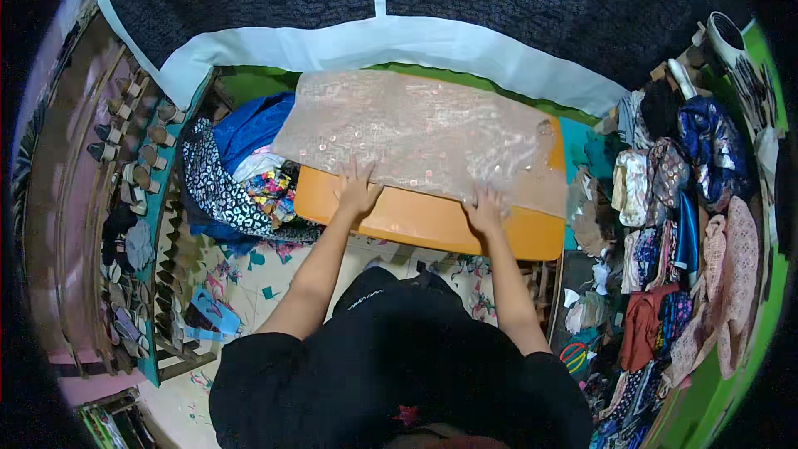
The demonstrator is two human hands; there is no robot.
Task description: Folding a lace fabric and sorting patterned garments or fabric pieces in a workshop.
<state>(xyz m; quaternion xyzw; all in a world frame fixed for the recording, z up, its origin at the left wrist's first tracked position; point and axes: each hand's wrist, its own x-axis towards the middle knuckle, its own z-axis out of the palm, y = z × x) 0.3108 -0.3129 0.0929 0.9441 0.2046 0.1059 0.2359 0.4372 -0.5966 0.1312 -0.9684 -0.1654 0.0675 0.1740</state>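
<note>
A sheer, pale pink fabric (399,125) with small shiny squares lies spread over an orange tabletop (391,216). Its near edge runs across the middle of the table, leaving the front strip of orange bare. My left hand (359,189) rests at that edge, fingers stretched forward onto the cloth. Farther right, my right hand (485,206) also touches the near edge with its fingers spread out. At the right end the cloth looks thinner, and orange shows past its border.
Blue cloth (253,129) and a black-and-white patterned cloth (212,175) are heaped left of the table. Shoes (137,175) line a rack at far left. Folded garments (652,316) fill the right side. Fabric scraps (270,292) litter the floor. A dark curtain with white border (399,35) hangs beyond.
</note>
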